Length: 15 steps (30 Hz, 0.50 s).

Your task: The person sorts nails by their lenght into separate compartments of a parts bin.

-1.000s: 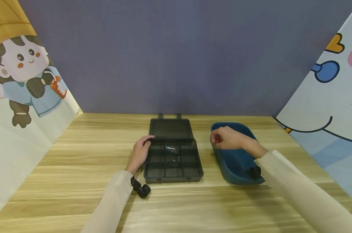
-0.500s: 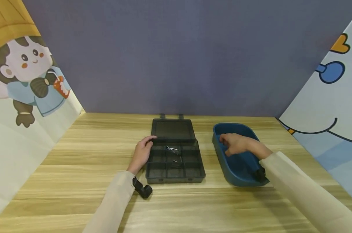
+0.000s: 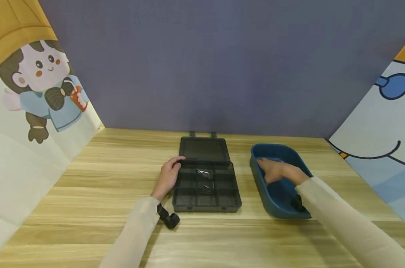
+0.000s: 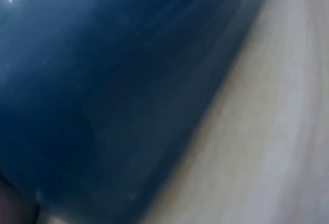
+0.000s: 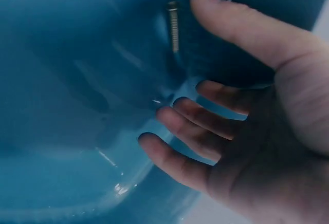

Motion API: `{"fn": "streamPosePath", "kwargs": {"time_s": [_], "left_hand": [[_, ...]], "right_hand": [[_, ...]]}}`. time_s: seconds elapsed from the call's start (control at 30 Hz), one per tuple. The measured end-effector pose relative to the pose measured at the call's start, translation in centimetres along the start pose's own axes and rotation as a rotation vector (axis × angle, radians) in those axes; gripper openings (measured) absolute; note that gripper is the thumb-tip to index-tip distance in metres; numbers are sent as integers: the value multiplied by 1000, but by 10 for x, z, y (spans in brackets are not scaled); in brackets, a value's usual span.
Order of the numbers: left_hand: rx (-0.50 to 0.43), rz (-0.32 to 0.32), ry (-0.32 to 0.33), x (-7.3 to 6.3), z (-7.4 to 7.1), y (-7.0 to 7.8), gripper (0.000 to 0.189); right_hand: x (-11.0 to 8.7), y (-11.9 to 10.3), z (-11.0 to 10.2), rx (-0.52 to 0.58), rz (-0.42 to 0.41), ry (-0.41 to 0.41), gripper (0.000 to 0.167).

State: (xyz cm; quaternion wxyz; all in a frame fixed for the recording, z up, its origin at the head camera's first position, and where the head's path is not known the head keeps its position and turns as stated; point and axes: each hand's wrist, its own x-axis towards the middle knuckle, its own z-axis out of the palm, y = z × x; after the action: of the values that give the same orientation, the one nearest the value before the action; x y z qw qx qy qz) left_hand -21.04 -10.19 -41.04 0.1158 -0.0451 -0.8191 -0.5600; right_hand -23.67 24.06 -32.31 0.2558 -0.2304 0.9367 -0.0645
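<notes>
My right hand (image 3: 277,172) is down inside a blue plastic bin (image 3: 266,193). In the right wrist view, its fingers are apart with nothing between them, and a brass-coloured screw (image 5: 174,26) lies just beyond the thumb tip. My left hand (image 3: 168,175) rests against the left edge of a dark see-through compartment box (image 3: 207,208), forefinger reaching to the hinge side. Thin silvery metal pieces (image 3: 203,172) lie in the box's middle back compartment, and small ones (image 3: 208,187) show further forward in the middle column. The left wrist view is filled by the box's dark wall (image 4: 113,90), close up and blurred.
The box's lid (image 3: 204,148) lies folded back toward the grey-blue partition (image 3: 202,67). Between box and bin runs a strip of wood-grain table (image 3: 247,193). Printed cartoon panels (image 3: 51,74) stand on both sides.
My right hand has gone from the bin's left rim down into the bin, its curled fingers spreading. The left hand stays at the box. The head view has shifted slightly left.
</notes>
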Motion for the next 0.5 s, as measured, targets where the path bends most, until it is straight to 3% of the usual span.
{"fn": "streamPosePath", "kwargs": {"time_s": [0.13,0.37,0.5], "left_hand": [[-2,10,3,0,0,1,32],[8,8,13,0,0,1,32],[5,9,1,0,0,1,33]], "right_hand": [[1,2,5,1,-18,12,94],[4,6,9,-28,-115,91,75],[7,9,11,-8,-146,116,34]]}}
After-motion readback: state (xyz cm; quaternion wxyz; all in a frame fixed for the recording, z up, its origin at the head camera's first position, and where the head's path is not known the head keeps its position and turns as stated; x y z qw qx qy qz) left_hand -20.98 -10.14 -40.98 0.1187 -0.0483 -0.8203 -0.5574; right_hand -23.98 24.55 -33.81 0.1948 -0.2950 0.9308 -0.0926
